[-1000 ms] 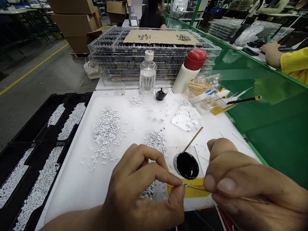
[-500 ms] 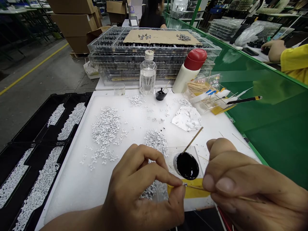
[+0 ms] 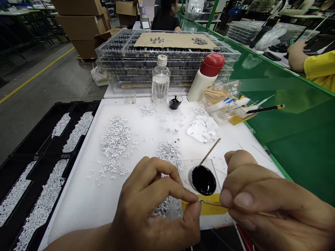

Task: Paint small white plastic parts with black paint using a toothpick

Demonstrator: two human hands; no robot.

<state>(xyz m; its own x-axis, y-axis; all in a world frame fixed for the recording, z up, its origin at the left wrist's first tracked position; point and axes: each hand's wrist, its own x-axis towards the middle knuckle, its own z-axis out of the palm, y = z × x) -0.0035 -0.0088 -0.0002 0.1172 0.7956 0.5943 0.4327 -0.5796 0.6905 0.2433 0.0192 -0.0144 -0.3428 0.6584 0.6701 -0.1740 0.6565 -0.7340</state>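
My left hand (image 3: 159, 205) pinches a tiny white piece (image 3: 201, 200) between thumb and forefinger; black marks show on it. My right hand (image 3: 269, 202) grips a thin wooden stick (image 3: 213, 203), its tip touching or very close to that piece. Just beyond the fingers sits a cup of black paint (image 3: 203, 180) with another wooden stick (image 3: 210, 151) leaning out of it. Behind my left hand lies a pile of small white pieces (image 3: 169, 152), partly covered by the fingers. A larger pile of such pieces (image 3: 115, 136) spreads farther left on the white tabletop (image 3: 86, 205).
Black trays (image 3: 39, 150) of white pieces stand at the left. Toward the back are a clear bottle (image 3: 160, 80), a small black-filled bowl (image 3: 175, 102), a red-capped flask (image 3: 206, 76) and stacked clear trays (image 3: 123, 62). A crumpled paper (image 3: 203, 129) and a stick holder (image 3: 225, 104) lie right.
Both my hands stay almost still, with the stick at the small piece. At the far right, the co-worker's hand and yellow sleeve have shifted slightly.
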